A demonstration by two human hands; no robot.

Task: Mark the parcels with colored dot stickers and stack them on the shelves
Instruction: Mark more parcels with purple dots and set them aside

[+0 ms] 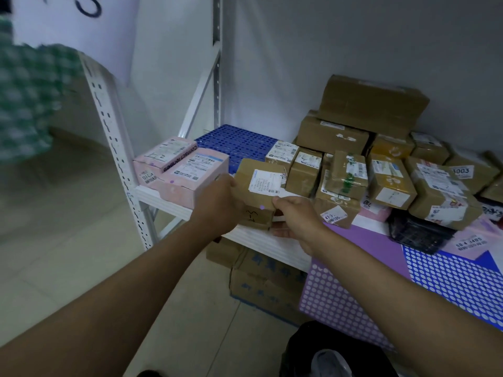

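Two bare forearms reaching forward from the near edge toward a white shelf (168,202). Left hand (217,205) curled round the left side of a small brown parcel (258,186), right hand (296,219) pinching its near right corner; both grips closed on it. Parcel resting at the shelf's front edge, between pink boxes (185,172) on the left and stacked brown parcels (340,170) on the right. Purple dot sticker (262,207) visible on its near face, so marking seems done and stacking in hand. Next: sliding it farther in, squared against its neighbours.
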